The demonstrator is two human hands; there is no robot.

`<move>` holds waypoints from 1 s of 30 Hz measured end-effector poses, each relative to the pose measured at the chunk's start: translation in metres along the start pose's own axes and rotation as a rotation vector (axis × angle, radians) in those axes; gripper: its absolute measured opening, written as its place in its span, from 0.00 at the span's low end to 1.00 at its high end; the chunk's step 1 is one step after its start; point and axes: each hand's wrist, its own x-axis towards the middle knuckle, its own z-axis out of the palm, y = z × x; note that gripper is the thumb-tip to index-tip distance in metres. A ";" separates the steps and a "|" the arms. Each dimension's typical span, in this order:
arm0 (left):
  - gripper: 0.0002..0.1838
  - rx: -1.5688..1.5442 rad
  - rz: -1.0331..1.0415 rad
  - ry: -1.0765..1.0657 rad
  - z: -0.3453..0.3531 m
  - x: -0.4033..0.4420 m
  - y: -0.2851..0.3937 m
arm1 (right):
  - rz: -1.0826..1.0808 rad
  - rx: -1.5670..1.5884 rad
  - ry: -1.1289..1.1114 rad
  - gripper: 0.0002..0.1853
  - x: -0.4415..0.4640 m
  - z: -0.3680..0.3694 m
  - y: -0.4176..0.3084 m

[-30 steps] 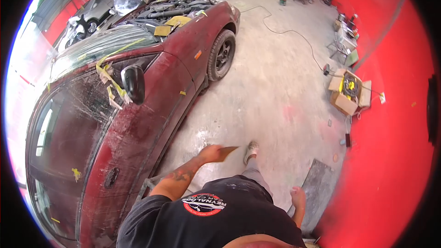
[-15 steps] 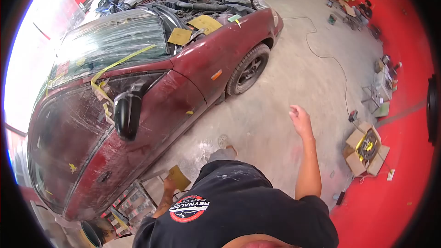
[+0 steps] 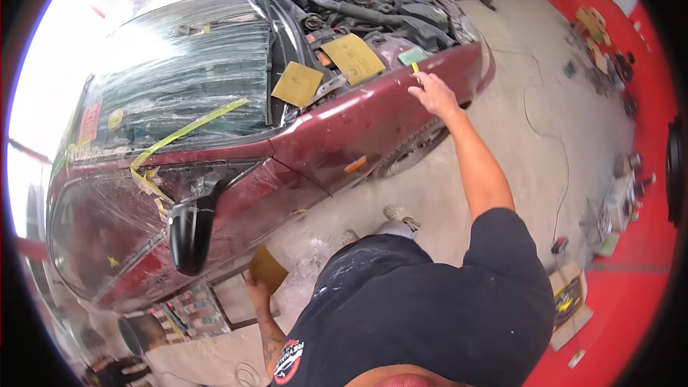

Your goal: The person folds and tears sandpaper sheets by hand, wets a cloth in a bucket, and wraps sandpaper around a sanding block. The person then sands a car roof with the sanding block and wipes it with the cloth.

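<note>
The right arm (image 3: 480, 165) extends forward, nearly straight; the right hand (image 3: 434, 94) is unclenched and slightly curled. The left forearm (image 3: 271, 337) is lowered; the left hand (image 3: 259, 291) is closed in a grip.

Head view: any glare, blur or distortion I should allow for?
Head view: white glare at upper left spills onto the windshield, clear of the left hand and right hand; same head view: fisheye bends the car, corners go black; head view again: clutter along the red wall looks soft.
</note>
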 end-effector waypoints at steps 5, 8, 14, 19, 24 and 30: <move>0.20 -0.066 -0.257 0.173 0.038 -0.078 0.061 | -0.040 -0.136 -0.143 0.28 0.143 0.006 0.047; 0.20 -0.075 -0.384 0.216 0.059 -0.123 0.101 | -0.050 -0.306 -0.355 0.31 0.198 0.026 0.081; 0.19 -0.209 -0.387 0.384 0.090 -0.164 0.170 | -0.189 -0.426 -0.479 0.27 0.235 0.044 0.099; 0.18 0.050 -0.426 0.416 0.101 -0.183 0.170 | -0.311 -0.476 -0.473 0.33 0.262 0.073 0.124; 0.18 -0.084 -0.599 0.432 0.097 -0.220 0.140 | -0.428 -0.745 -0.411 0.30 0.256 0.055 0.091; 0.21 -0.284 -0.646 0.680 0.043 -0.294 0.096 | -0.491 0.017 0.122 0.12 0.246 0.045 0.005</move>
